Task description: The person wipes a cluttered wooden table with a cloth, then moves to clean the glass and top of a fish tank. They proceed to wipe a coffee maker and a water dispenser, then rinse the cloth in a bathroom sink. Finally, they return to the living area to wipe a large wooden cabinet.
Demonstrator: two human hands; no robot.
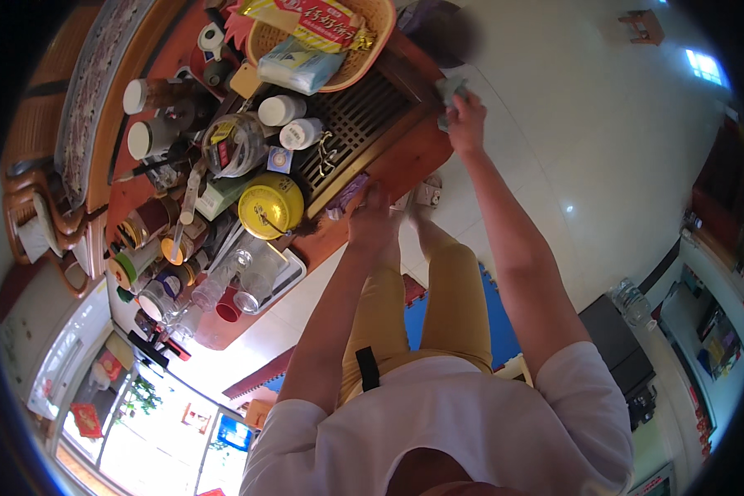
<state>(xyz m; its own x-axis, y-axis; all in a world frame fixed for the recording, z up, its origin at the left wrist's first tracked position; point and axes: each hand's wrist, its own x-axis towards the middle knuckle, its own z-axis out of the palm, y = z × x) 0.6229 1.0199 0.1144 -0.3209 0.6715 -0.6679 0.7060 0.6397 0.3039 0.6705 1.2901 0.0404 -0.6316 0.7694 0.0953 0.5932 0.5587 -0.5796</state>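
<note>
My right hand is closed on a grey-green cloth, at the corner of the reddish wooden table. The cloth bunches out past the fingers and lies against the table's edge. My left hand is at the table's near edge, beside a small purple packet. It is dim there, and its fingers do not show well enough to tell their shape. Left of that hand is a round yellow tin. A slatted tea tray is set on the table between the hands.
A basket with snack packs and a tissue pack stands on the far part. White-lidded jars, a clear tub and several glasses crowd the left side. A dark bin stands beyond the corner; a stool is farther off.
</note>
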